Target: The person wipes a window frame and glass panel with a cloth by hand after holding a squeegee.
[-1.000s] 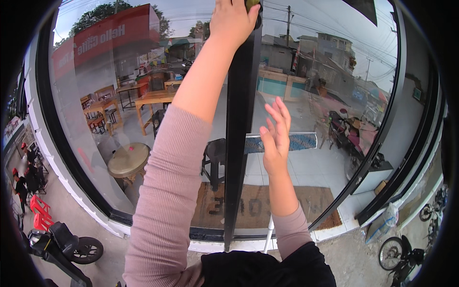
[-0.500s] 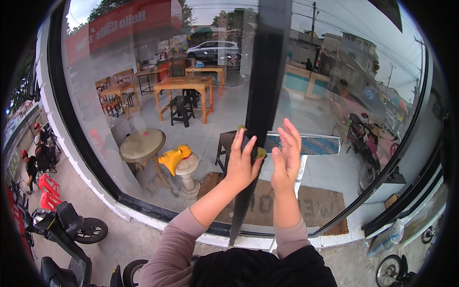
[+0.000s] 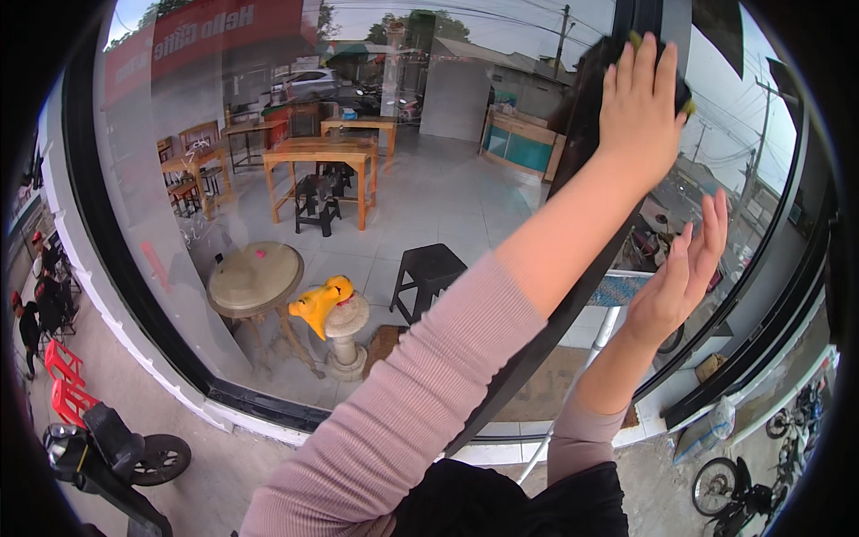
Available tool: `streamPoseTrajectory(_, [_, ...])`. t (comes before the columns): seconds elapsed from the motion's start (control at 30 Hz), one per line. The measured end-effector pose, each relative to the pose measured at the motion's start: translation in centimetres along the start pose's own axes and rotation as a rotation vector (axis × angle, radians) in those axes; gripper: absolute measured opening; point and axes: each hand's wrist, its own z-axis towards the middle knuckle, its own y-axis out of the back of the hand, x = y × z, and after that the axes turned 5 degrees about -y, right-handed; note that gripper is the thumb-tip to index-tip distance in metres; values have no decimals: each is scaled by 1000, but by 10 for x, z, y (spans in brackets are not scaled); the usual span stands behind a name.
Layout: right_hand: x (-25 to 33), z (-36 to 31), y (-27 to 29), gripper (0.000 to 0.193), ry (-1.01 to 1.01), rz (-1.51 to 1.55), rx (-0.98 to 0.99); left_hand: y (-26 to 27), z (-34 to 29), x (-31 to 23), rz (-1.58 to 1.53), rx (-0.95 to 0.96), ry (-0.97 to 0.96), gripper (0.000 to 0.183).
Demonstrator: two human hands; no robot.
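Note:
My left hand [image 3: 640, 107] reaches up high and presses a dark pad with a yellow-green edge [image 3: 685, 97] against the black vertical frame [image 3: 537, 358] between two big glass panes. The fingers lie flat over the pad, which is mostly hidden under my palm. My right hand [image 3: 684, 268] is lower and to the right of the frame, fingers spread, palm resting on or just off the right pane [image 3: 761, 197]. Pink sleeves cover both forearms.
Behind the left pane [image 3: 429, 188] are wooden tables [image 3: 322, 157], a black stool [image 3: 429, 273], a round table [image 3: 255, 282] and a yellow object on a pedestal [image 3: 324, 302]. A motorbike [image 3: 107, 447] shows at lower left, another [image 3: 743, 488] at lower right, and red stools [image 3: 63, 385] at the left.
My left hand slid from the top of the frame down to mid-height and is now back up high. My right hand stayed open near the glass beside the frame.

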Motion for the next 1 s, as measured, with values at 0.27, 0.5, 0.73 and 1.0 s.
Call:
streamPoseTrajectory(0.27, [-12, -75, -23, 51, -177, -637, 523, 96, -206, -41, -152, 519, 316, 74])
streamPoseTrajectory(0.5, [12, -44, -15, 48, -81, -590, 113, 41, -72, -5, -104, 194, -14, 87])
streamPoseTrajectory(0.73, [20, -15, -42, 48, -109, -261, 13, -10, 49, 19, 290, 34, -98, 68])
streamPoseTrajectory(1.0, [-20, -36, -21, 51, -152, -431, 355, 80, -149, -29, -72, 576, 133, 70])
